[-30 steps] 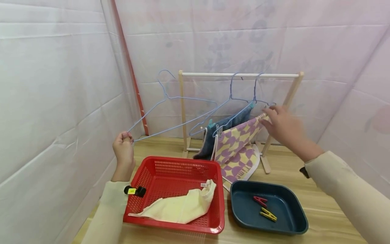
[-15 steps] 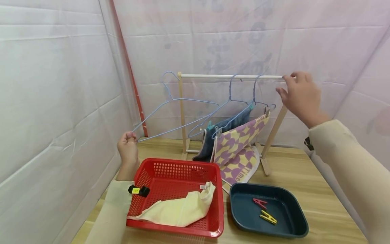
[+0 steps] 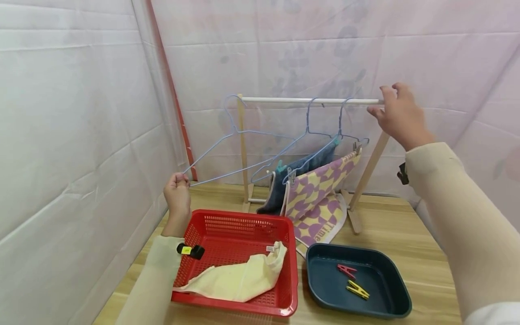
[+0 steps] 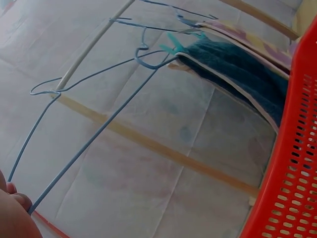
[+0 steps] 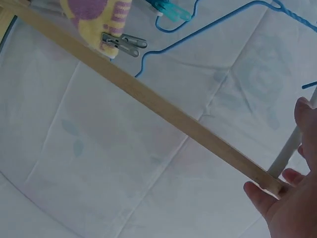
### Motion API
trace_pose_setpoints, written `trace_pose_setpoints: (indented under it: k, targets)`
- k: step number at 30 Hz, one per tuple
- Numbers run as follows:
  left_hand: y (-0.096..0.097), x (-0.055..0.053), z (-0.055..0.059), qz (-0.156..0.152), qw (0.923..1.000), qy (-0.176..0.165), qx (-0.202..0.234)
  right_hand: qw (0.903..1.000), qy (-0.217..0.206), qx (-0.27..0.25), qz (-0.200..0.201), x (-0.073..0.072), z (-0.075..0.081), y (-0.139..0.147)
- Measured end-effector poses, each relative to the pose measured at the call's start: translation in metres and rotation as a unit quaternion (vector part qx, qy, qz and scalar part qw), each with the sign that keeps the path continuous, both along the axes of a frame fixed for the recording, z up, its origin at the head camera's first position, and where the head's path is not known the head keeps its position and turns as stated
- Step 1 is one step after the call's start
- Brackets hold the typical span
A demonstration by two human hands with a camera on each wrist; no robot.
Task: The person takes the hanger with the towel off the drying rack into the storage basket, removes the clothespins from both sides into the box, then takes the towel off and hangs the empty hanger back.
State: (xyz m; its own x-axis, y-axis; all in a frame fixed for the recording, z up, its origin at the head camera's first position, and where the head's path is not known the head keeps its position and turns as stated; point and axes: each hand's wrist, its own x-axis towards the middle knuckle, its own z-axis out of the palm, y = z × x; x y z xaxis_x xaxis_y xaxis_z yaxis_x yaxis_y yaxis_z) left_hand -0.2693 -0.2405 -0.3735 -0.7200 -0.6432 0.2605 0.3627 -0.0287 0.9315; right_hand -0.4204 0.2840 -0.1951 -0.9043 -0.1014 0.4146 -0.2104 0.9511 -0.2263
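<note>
My left hand point(image 3: 178, 198) pinches one lower corner of a blue wire clothes hanger point(image 3: 215, 176), which bears nothing. This hanger's hook overlaps the left end of the drying rack point(image 3: 276, 100); whether they touch, I cannot tell. At the rack's right top corner, my right hand point(image 3: 402, 115) holds the post and bar end between thumb and fingers. Two more blue hangers hang from the bar. One carries a dark blue cloth point(image 4: 233, 69) on teal clips, the other a purple-and-yellow patterned towel point(image 3: 325, 189) on metal clips point(image 5: 124, 43).
In front of the rack stands a red perforated basket point(image 3: 235, 217) with a pale yellow cloth point(image 3: 239, 280) inside. Right of it, a dark blue tray point(image 3: 321, 289) holds a red clothespin point(image 3: 346, 271) and a yellow clothespin point(image 3: 357, 290). White sheeting surrounds the wooden table point(image 3: 426, 262).
My right hand has left the patterned towel's clip and gone up to the rack's right top corner. My left hand has brought the hanger rightward, its hook now at the rack's left post.
</note>
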Motion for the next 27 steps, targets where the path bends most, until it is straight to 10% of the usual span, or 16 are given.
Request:
trace_pose_setpoints:
  k: [27]
  targets:
    - [0.018,-0.012,0.015,-0.015,0.9981,0.031,-0.051,0.9936,0.108,-0.01,-0.033,-0.006,-0.033,-0.002]
